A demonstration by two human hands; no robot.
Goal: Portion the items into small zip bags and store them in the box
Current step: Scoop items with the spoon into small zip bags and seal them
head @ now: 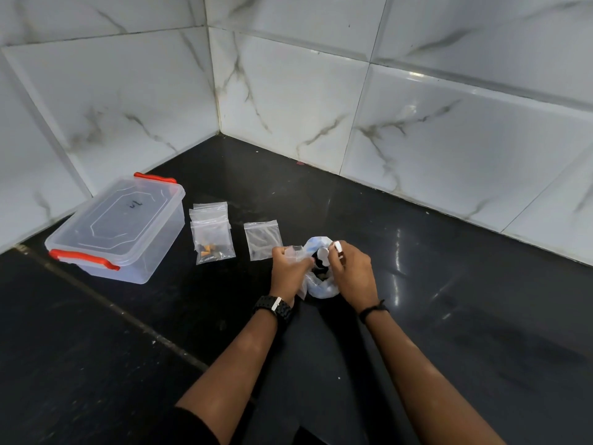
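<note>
Now, head view: a black stone counter (449,284) in a corner of marble-patterned wall tiles (288,91).
Left hand (290,268): fingers curled, pinching a small clear zip bag (296,252).
Right hand (351,268): fingers bent, holding a small white piece (337,245) over the crumpled plastic bag (321,287) of small items that lies between both hands.
Storage box (118,229): clear, lid on, red clips, far left.
Filled zip bags (213,236): stacked just right of the box, orange and dark bits inside.
Flat zip bag (263,239): beside the left hand.
Wrists: a black watch (276,308) on the left, a dark band (373,309) on the right.
</note>
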